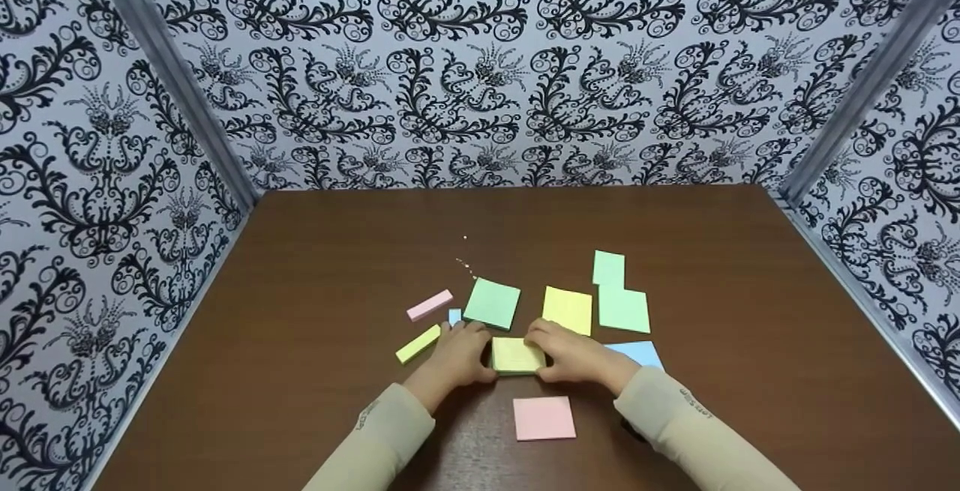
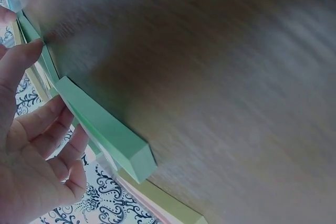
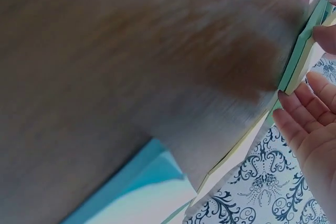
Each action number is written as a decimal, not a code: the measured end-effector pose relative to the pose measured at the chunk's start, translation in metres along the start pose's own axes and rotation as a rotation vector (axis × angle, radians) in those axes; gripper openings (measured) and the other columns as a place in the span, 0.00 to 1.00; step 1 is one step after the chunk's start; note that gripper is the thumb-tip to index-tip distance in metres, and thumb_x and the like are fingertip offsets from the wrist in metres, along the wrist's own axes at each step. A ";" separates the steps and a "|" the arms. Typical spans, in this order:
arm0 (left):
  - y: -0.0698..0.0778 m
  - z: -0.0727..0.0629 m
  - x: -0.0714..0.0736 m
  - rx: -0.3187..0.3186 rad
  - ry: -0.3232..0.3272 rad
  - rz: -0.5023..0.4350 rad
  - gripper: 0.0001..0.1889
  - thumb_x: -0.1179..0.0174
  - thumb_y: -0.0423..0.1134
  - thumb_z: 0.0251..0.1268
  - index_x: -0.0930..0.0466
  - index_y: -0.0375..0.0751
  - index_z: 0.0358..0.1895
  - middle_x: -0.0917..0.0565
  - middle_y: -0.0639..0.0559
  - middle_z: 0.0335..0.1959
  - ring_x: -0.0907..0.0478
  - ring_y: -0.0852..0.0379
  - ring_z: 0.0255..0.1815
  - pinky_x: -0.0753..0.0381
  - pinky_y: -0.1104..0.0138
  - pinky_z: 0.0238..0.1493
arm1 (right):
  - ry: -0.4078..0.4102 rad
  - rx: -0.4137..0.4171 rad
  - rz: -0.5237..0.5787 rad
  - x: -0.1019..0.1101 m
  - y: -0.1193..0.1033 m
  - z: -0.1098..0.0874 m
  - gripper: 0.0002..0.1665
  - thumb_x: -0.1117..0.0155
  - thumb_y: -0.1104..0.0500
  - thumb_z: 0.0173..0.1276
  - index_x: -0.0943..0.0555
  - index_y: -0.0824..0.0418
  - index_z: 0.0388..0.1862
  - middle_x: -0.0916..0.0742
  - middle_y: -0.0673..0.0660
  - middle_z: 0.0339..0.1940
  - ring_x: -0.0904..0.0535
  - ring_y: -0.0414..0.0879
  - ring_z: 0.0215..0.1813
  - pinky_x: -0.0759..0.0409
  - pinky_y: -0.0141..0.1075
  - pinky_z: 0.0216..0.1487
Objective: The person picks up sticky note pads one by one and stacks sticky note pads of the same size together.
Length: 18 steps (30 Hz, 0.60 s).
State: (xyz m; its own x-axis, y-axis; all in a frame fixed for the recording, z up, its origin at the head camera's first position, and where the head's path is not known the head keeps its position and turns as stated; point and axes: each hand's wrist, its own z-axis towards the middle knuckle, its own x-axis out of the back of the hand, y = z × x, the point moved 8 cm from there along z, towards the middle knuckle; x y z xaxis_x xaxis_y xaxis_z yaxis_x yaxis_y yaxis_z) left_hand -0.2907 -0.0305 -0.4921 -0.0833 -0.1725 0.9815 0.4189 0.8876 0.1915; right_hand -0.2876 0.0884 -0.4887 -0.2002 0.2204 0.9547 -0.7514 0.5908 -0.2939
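Note:
A stack of sticky-note pads, yellow on top with green under it, sits between the two hands on the brown table. My left hand holds its left side, the thumb at the near corner and the fingers farther back. On the right side, my right hand grips the same stack with thumb and fingers at its edges. The right wrist view shows that hand's thumb and fingertips against the pale yellow and green layers. Near the left fingers, the left wrist view has a green block.
A pink pad lies in front. Behind are a green pad, a yellow pad and two light-green pads. A blue pad is partly under the right forearm. Left lie pink, yellow-green and blue strips.

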 end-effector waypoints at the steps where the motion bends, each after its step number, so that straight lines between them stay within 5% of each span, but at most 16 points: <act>1: 0.000 0.000 0.000 -0.005 0.004 0.001 0.24 0.31 0.52 0.41 0.21 0.41 0.42 0.22 0.49 0.48 0.28 0.47 0.45 0.37 0.55 0.43 | -0.001 -0.002 0.003 0.000 0.000 0.000 0.24 0.37 0.60 0.55 0.26 0.68 0.50 0.25 0.58 0.48 0.29 0.47 0.47 0.27 0.39 0.47; 18: 0.000 0.002 -0.002 -0.017 -0.041 0.053 0.26 0.32 0.52 0.40 0.22 0.40 0.43 0.23 0.48 0.47 0.29 0.47 0.46 0.36 0.55 0.45 | 0.026 0.042 -0.099 -0.002 -0.008 0.000 0.23 0.36 0.60 0.53 0.25 0.68 0.48 0.24 0.59 0.47 0.28 0.48 0.46 0.26 0.37 0.43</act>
State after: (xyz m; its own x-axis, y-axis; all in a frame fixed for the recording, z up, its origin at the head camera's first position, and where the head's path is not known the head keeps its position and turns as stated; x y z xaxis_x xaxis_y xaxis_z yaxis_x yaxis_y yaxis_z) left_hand -0.2922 -0.0295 -0.4940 -0.0974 -0.1074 0.9894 0.4392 0.8875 0.1396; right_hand -0.2816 0.0836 -0.4884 -0.1082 0.1829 0.9772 -0.7924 0.5777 -0.1959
